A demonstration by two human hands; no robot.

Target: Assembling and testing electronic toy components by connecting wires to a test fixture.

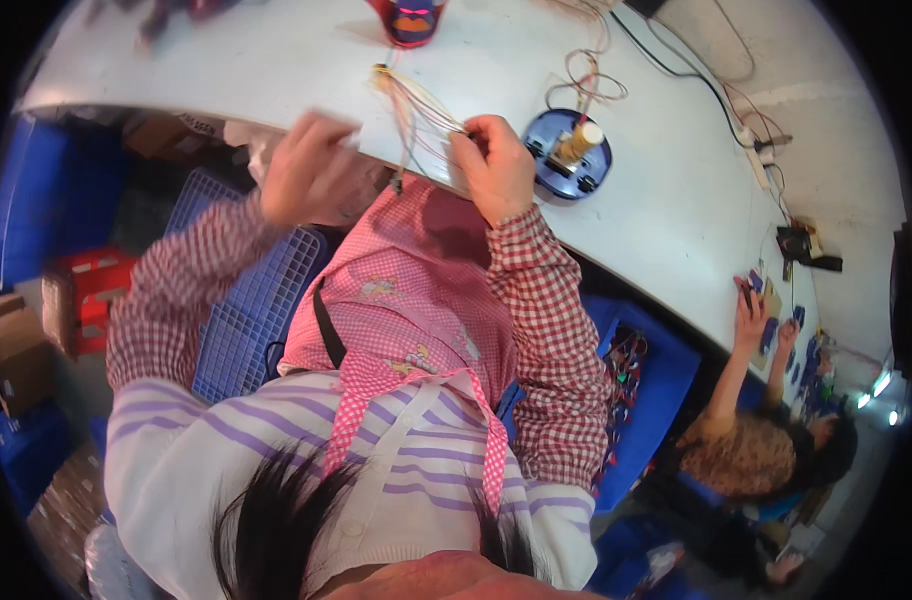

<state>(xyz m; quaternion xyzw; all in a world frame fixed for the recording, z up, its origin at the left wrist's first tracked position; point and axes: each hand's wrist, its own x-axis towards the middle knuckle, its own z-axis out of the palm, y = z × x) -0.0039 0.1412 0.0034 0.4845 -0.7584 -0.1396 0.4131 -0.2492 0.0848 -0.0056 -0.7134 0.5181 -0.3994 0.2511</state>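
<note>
Right hand (496, 172) pinches a bundle of thin wires (431, 108) over the white table (666, 180). Left hand (310, 168), blurred, is apart from it; I cannot tell its grip.

Plastic-coated wires (423, 101) (tabletop (666, 215) smooth, glossy).

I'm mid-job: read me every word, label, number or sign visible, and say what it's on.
Box under the table, upper left: what looks like lettering, partly hidden; I don't copy printed words.
Apron: small cartoon prints, no words I can make out.
Wires in the right hand: none visible.
Round blue part: none legible.
Anything elsewhere is too small or blurred to read.
</note>
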